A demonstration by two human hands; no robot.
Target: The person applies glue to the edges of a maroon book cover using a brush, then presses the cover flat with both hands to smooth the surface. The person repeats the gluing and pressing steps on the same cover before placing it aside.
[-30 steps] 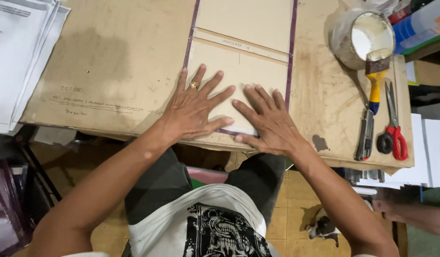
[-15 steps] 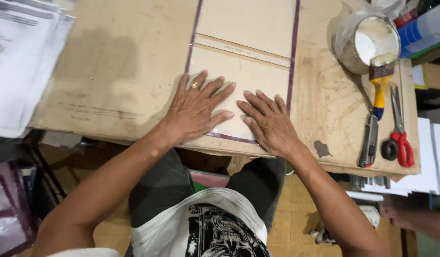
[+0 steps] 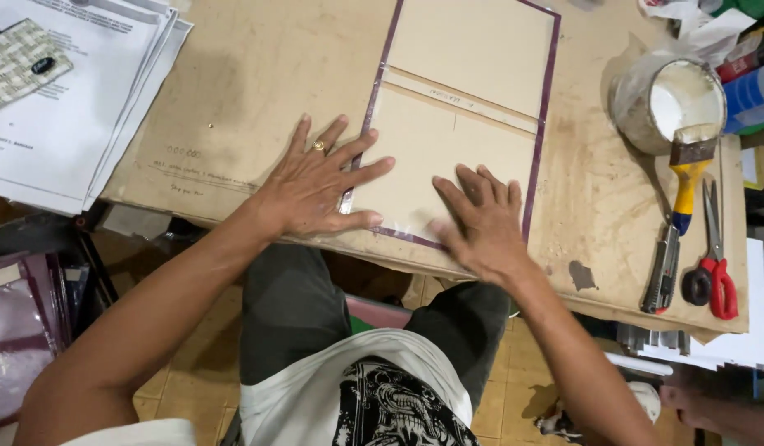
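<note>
A stack of white papers point(image 3: 76, 107) lies at the far left of the brown tabletop point(image 3: 233, 99). The left hand point(image 3: 316, 183) lies flat with fingers spread wide, holding nothing; it presses on the left edge of a flat cardboard panel point(image 3: 456, 124) with a purple border, at its near corner. The right hand point(image 3: 479, 223) also lies open and flat on the near right part of the panel, holding nothing. Further right stands a tin of white glue point(image 3: 671, 103) with a yellow-handled brush point(image 3: 688, 177) resting on it. Near those lie a utility knife point(image 3: 663, 268) and red-handled scissors point(image 3: 714, 256).
</note>
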